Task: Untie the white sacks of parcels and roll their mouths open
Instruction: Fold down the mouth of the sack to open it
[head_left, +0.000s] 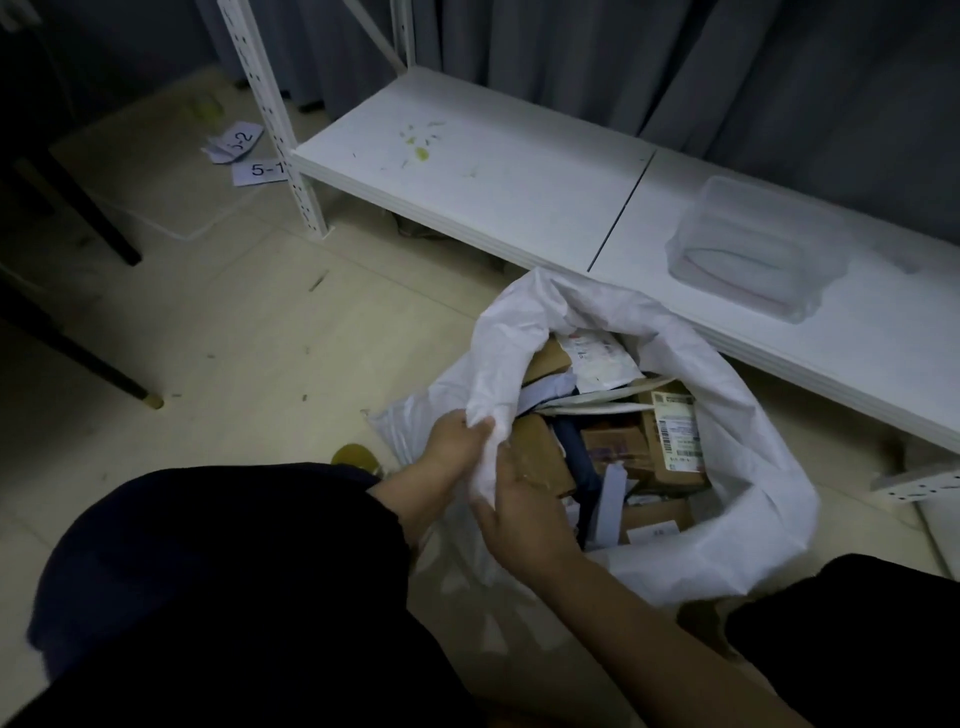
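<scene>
The soft white woven-plastic sack (737, 467) stood on the pale tiled floor (234, 322), just in front of the low white metal shelf (467, 171). Its mouth already gaped, so the tie looked undone, and the rim rose in loose crumpled folds, not yet rolled down.

The left hand (449, 447) had its fingers curled round a bunched piece of the near rim. Just below it, the right hand (519, 512) pinched the same fold, thumb outside and fingers inside the sack.

The cloth looked thin, limp and somewhat slick, so it would likely slip unless gathered in a full fistful. The rim's edge seemed the sensible place to take hold, turning it outward bit by bit. The load of brown cardboard boxes and pale mailers (639, 452) would probably keep the sack heavy and planted.

A white shipping label (675, 426) with barcodes sat on one box, its print too small to read. On the floor a paper slip (260, 170) read "5-1", and a crumpled slip (239, 140) near it showed "-2". A clear plastic tub (753, 249) rested on the shelf.
</scene>
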